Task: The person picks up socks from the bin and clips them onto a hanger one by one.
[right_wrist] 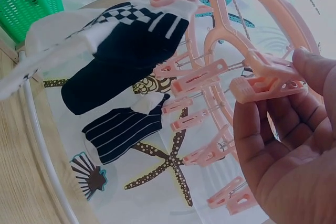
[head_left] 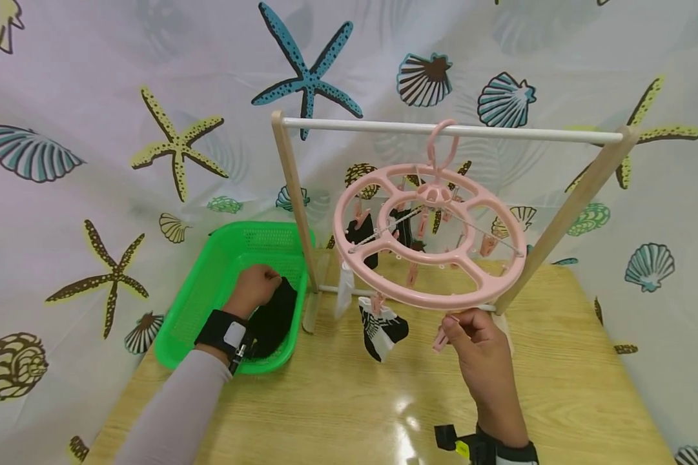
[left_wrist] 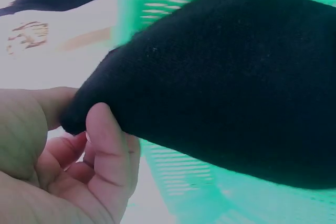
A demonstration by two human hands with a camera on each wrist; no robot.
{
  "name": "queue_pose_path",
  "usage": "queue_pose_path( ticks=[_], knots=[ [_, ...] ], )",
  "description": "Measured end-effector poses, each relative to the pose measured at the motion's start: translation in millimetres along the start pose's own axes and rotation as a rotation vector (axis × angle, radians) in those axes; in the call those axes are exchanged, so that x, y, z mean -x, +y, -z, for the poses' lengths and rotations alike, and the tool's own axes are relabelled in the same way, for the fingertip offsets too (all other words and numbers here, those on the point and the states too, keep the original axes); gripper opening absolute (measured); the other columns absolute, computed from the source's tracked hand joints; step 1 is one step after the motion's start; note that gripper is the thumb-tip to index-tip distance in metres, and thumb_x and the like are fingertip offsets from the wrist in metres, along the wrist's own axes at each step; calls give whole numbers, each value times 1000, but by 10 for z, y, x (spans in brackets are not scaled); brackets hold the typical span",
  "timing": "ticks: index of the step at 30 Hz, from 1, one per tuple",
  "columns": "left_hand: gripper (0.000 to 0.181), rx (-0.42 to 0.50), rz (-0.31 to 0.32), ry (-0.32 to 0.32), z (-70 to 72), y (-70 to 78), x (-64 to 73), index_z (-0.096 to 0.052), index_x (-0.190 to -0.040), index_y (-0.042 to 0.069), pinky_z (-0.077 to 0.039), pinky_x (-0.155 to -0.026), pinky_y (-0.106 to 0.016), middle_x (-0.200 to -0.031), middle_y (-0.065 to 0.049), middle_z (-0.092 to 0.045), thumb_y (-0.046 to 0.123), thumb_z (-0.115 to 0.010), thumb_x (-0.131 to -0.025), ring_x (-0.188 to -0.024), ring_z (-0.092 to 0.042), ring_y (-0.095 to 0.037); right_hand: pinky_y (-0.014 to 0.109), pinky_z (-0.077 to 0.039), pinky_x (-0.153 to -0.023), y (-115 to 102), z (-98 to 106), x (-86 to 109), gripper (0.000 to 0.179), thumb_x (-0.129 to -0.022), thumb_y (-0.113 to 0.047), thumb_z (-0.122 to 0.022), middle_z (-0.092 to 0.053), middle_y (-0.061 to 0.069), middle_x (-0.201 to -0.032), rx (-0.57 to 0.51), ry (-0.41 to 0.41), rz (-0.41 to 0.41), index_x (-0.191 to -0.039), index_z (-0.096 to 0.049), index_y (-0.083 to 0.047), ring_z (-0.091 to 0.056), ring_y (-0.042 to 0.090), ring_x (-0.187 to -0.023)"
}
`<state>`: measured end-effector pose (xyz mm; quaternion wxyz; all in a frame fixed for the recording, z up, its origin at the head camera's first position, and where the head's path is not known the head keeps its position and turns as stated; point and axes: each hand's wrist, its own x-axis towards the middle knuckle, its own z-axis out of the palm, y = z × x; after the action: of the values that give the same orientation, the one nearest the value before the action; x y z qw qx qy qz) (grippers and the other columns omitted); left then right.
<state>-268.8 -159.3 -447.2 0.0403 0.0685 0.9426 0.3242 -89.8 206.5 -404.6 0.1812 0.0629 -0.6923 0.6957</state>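
Observation:
My left hand (head_left: 254,289) pinches one end of a black sock (head_left: 274,318) over the green basket (head_left: 171,342). In the left wrist view the thumb and fingers grip the tip of that dark cloth, and its body stretches off to the right. At the front rim of a round pink drying hanger (head_left: 441,301), my right hand (head_left: 483,342) holds a pink clothespin (head_left: 440,340) between thumb and fingers. The right wrist view shows this clothespin (right_wrist: 262,85) with nothing clipped in it. A black-and-white sock (head_left: 381,326) hangs from another clothespin to its left.
A wooden stand with a white bar (head_left: 372,126) carries the hanger by its hook. More socks hang around it, among them a striped one (right_wrist: 126,132), along with several other pink clothespins (right_wrist: 199,77). Beneath is a wooden table (head_left: 337,400), with a shell-patterned sheet (head_left: 221,58) behind.

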Motion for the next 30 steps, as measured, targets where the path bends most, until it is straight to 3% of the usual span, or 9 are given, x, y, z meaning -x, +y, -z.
queue_pose_path(
  ticks=[3, 8, 12, 17, 20, 23, 26, 30],
  knots=[
    [28, 51, -39, 51, 76, 92, 116, -63, -117, -9, -51, -77, -48, -107, -25, -64, 12, -52, -103, -83, -63, -35, 25, -55, -66, 9, -7, 8, 15, -99, 1, -57, -65, 17, -78, -13, 12, 1, -96, -53, 15, -65, 17, -66],
    [28, 266, -59, 133, 87, 312, 429, -57, -124, -2, -55, -67, -40, -117, -22, -60, 18, -49, -106, -75, -66, -33, 25, -55, -66, 17, -15, 18, 15, -99, 3, -56, -64, 16, -79, -37, 1, 34, -97, -51, 17, -65, 17, -66],
    [23, 436, -117, 228, -7, 550, 743, -57, -122, 3, -56, -61, -36, -115, -17, -61, 18, -52, -105, -82, -67, -35, 25, -55, -66, 6, -29, 15, 12, -98, 5, -55, -64, 14, -78, -39, 5, 34, -97, -52, 17, -65, 17, -66],
    [21, 596, -179, 322, -209, 882, 1163, -62, -119, 2, -56, -62, -29, -101, -13, -65, 7, -61, -99, -84, -69, -25, 25, -54, -66, -21, -48, 19, 8, -98, 7, -55, -64, 12, -78, -34, 7, 27, -96, -53, 15, -65, 17, -66],
    [23, 634, -178, 299, -356, 1042, 1419, -66, -115, 2, -55, -63, -25, -94, -10, -66, 4, -69, -93, -80, -68, -18, 26, -54, -66, -45, -60, 28, 9, -98, 5, -56, -64, 11, -78, -23, 19, 16, -96, -54, 14, -65, 17, -66],
    [17, 666, -160, 223, -519, 1146, 1614, -70, -106, 4, -55, -64, -24, -94, -7, -68, 7, -75, -89, -80, -67, -14, 26, -54, -66, -65, -64, 25, 12, -98, 3, -58, -64, 11, -78, 11, 28, 10, -95, -54, 14, -65, 17, -65],
    [10, 651, -194, 144, -690, 1215, 1694, -71, -98, 8, -56, -66, -25, -96, -3, -68, 11, -75, -89, -84, -65, -13, 26, -54, -68, -79, -63, 14, 13, -98, 1, -58, -64, 13, -77, 37, 28, 3, -94, -54, 13, -65, 17, -65],
    [5, 635, -246, 51, -904, 1310, 1694, -69, -94, 10, -54, -64, -25, -94, 1, -68, 14, -72, -92, -80, -62, -10, 25, -54, -67, -83, -65, 9, 10, -98, 6, -56, -64, 14, -75, 1, 16, 28, -94, -54, 14, -64, 17, -65]
  ],
)
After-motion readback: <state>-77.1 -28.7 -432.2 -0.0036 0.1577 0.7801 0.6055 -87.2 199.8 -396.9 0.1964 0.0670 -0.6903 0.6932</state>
